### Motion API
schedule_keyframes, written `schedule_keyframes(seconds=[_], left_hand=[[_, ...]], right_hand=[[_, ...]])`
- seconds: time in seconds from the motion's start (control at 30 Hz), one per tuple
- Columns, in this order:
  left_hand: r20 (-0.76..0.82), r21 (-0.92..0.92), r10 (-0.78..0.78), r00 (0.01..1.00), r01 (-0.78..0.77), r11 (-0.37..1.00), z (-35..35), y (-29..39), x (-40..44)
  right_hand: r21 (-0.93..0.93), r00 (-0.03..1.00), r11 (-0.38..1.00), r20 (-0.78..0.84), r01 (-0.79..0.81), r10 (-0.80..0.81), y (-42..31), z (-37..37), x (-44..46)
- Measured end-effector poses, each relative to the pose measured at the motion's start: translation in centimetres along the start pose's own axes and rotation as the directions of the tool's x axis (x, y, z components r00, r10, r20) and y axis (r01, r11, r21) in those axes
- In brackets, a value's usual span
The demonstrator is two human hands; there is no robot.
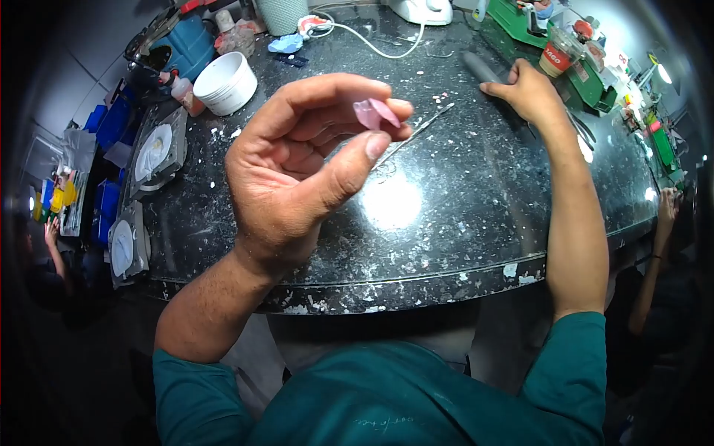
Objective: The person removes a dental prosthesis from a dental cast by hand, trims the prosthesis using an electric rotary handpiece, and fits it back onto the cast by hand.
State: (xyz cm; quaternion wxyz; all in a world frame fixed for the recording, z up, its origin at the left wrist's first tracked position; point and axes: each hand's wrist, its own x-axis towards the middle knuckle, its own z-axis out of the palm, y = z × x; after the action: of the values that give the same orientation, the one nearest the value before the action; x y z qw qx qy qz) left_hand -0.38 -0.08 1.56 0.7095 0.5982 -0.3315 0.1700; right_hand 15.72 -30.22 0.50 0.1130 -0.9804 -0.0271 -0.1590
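Observation:
Between the thumb and fingertips of my left hand [297, 163] is a small curved pink piece [375, 115], held up above the dark, speckled bench [446, 230]. My right hand [524, 93] is at the back right, low over the bench, with thumb and index finger near the end of a blurred grey rod-like tool [482, 68]. Whether it touches that tool cannot be made out. A thin metal instrument [424, 130] lies on the bench behind the pink piece, partly hidden by my left fingers.
A white tub [225, 83] and a small bottle [186, 97] stand at the left, near plates with white discs [154, 152]. Green bins [591, 85] and a cup [556, 58] are at the right. A white device [421, 10] with a cable is at the back. Other people's hands show at both sides.

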Motion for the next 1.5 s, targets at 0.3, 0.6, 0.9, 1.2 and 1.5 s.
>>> schedule_keyframes(seconds=[0.3, 0.6, 0.9, 1.2, 1.5], left_hand=[[-0.046, -0.052, -0.049, 0.998, 0.047, 0.998, -0.1, -0.2, 0.0], [-0.09, -0.12, -0.065, 0.994, 0.054, 0.991, -0.3, 0.0, 0.3], [-0.096, -0.055, -0.052, 0.994, 0.046, 0.997, 0.3, 0.2, -0.2], [-0.051, 0.002, 0.032, 0.998, -0.032, 1.0, 0.0, 0.1, -0.6], [-0.07, -0.023, -0.02, 0.997, 0.018, 1.0, 0.4, 0.6, -0.9]], right_hand=[[0.349, 0.859, 0.894, 0.507, -0.281, 0.072, -0.3, -1.4, -0.3], [0.952, 0.845, -0.228, -0.289, 0.204, -0.449, -8.5, -4.4, -7.0], [0.704, 0.58, 0.021, -0.568, 0.71, -0.583, -11.4, -4.9, -12.2], [0.617, 0.48, -0.098, -0.693, 0.781, -0.538, -11.9, -3.1, -11.5], [0.587, 0.451, -0.072, -0.689, 0.806, -0.568, -11.9, -3.4, -11.3]])
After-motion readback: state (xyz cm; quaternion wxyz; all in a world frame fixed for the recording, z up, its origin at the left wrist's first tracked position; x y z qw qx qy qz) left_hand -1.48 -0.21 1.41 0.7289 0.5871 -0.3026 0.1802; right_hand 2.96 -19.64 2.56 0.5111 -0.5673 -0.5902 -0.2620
